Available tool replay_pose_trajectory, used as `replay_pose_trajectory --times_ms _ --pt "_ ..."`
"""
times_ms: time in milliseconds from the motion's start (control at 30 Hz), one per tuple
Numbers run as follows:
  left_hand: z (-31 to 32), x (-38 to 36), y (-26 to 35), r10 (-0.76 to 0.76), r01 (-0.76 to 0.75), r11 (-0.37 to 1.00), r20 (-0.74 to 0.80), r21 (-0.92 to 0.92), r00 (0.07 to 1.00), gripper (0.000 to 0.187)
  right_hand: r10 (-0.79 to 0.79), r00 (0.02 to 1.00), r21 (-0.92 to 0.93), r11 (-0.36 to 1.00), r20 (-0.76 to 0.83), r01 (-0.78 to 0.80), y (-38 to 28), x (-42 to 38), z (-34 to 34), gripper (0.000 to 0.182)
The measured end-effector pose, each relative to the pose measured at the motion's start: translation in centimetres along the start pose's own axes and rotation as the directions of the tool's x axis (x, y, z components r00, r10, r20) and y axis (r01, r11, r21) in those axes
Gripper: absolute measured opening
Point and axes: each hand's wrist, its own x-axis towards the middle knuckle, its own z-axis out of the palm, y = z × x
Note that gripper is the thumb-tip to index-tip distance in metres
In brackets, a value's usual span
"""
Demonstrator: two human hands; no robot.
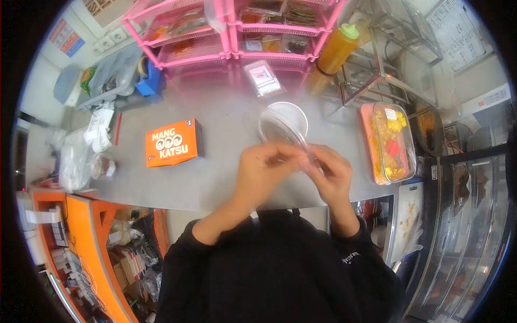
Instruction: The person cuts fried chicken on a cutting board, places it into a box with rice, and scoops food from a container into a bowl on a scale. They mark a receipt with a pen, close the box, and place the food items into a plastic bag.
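Observation:
Both hands meet in front of my chest over the steel table [215, 188]. My left hand [266, 168] pinches the lower edge of a clear round plastic lid [277, 128], which is tilted up on its side. At the same edge, the fingers of my right hand [329, 171] close on the lid too, thumb against it. Just beyond stands a round white bowl [298, 114], partly covered by the lid in this view. To the left sits an orange box [173, 142] printed "MANG KATSU".
Pink racks [231, 40] with packets stand at the back, a white packet [263, 78] before them. A yellow-brown squeeze bottle [338, 51] and metal stand [377, 70] are back right. A glass container of yellow food [392, 142] lies right, plastic bags [75, 161] left.

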Motion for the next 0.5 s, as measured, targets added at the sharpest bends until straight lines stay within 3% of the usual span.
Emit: replay_pose_trajectory --times_ms 200,267,333,367,433,500 --pt "0.3 -0.1 -0.2 -0.009 0.009 1.0 -0.051 -0.017 0.999 0.008 -0.004 1.0 -0.059 0.998 0.011 0.005 -0.5 0.2 -0.3 0.028" --pt "-1.2 -0.2 -0.5 0.057 -0.045 0.996 -0.159 0.08 0.986 0.011 0.165 0.972 0.096 0.984 -0.167 -0.151 2.1 0.7 -1.8 0.022" --pt "-4.3 0.3 -1.6 0.099 -0.062 0.987 -0.259 0.149 0.961 0.018 -0.095 0.878 -0.271 0.962 -0.468 -0.04 5.2 2.5 -3.8 0.017" --pt "-6.2 0.9 -3.1 0.103 -0.053 0.985 -0.309 0.165 0.946 0.023 -0.223 0.907 -0.49 0.872 -0.358 0.021 6.2 3.7 -3.4 0.017" --pt "-8.3 2.9 -7.3 -0.115 0.14 0.99 -0.407 0.032 0.906 0.027 -0.376 0.925 -0.818 0.549 -0.059 0.17 7.7 4.4 -2.3 0.019" --pt "-9.3 4.1 -9.8 -0.297 0.281 0.954 -0.415 -0.099 0.86 0.031 -0.289 0.943 -0.902 0.343 0.164 0.262 10.9 2.8 -0.3 0.022"
